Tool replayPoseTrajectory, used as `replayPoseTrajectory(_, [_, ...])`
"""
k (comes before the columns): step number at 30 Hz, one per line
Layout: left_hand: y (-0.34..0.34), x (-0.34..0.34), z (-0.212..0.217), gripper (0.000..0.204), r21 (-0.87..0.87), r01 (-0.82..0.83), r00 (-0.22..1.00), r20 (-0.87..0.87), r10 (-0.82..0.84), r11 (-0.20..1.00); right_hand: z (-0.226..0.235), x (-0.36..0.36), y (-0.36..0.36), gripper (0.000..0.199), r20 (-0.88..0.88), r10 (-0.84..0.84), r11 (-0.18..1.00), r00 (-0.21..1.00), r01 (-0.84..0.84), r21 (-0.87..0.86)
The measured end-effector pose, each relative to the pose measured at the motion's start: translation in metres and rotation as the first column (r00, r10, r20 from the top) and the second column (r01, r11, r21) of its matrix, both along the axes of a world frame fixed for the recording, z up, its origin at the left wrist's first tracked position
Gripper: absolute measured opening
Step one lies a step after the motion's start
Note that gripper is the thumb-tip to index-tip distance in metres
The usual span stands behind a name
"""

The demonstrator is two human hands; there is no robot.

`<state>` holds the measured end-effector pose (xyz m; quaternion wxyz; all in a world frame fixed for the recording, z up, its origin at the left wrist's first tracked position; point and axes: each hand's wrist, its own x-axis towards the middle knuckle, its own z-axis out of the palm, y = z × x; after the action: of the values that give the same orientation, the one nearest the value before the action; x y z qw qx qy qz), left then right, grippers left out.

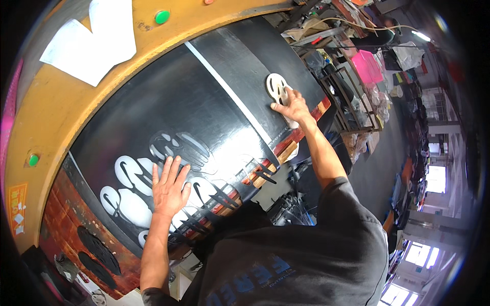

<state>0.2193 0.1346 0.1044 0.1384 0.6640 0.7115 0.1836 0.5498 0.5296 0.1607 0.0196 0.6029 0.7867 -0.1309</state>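
I see a big black sheet (204, 102) spread over the tabletop (56, 112), whose yellow frame curves round the far side with two green buttons (162, 17) on it and white paper (89, 38) lying at its top edge. A pale stripe (229, 97) runs across the sheet. By my reading the work is partly done: near the front edge a cluster of white sole-shaped cutouts (127, 199) shows in the sheet, with thin black strips (219, 196) fanned across them, and one outline (178, 148) beyond them looks cut but not yet lifted; the wide stretch of sheet between that cluster and the far right end looks uncut, so I judge a good deal is left. Dark sole-shaped pieces (97, 250) lie on the reddish board (66, 214) at the lower left. My left hand (168, 188) lies flat and spread, fingers wide, palm down on the sheet right over the white cutouts, gripping nothing. My right hand (292, 104) is stretched well away to the far right end of the sheet, fingers closed on a pale sole-shaped template (275, 86) with holes in it, pressing it against the sheet just beyond the stripe. So the template sits under my right hand and well apart from the left, with the uncut sheet between them. Cluttered shelves (352, 86) stand beyond the tabletop's right end.
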Motion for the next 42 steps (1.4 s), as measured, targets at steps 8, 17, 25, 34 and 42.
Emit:
replayPoseTrajectory(8, [0.017, 0.013, -0.004, 0.059, -0.011, -0.062, 0.996, -0.058, 0.061, 0.998, -0.019, 0.009, 0.023, 0.088, -0.024, 0.096, 0.994, 0.995, -0.095, 0.048])
replayPoseTrajectory(17, [0.024, 0.012, -0.005, 0.056, 0.004, -0.091, 0.99, -0.106, 0.09, 0.996, 0.01, -0.095, -0.063, 0.063, -0.524, 0.327, 0.944, 0.786, -0.303, 0.133])
replayPoseTrajectory(25, [0.026, 0.01, -0.005, 0.058, 0.048, -0.102, 0.993, -0.059, 0.105, 0.994, -0.024, -0.147, -0.108, 0.06, -0.239, 0.67, 0.738, 0.703, -0.597, 0.314])
replayPoseTrajectory(34, [0.015, 0.011, 0.022, 0.056, 0.149, -0.145, 0.971, -0.169, 0.17, 0.978, -0.019, -0.077, -0.076, 0.038, -0.741, 0.154, 0.987, 0.654, -0.07, 0.143])
replayPoseTrajectory(42, [-0.052, 0.078, -0.015, 0.014, 0.199, -0.358, 0.93, -0.009, 0.367, 0.912, -0.028, -0.127, -0.127, 0.057, -0.905, 0.285, 0.953, 0.316, -0.194, 0.232])
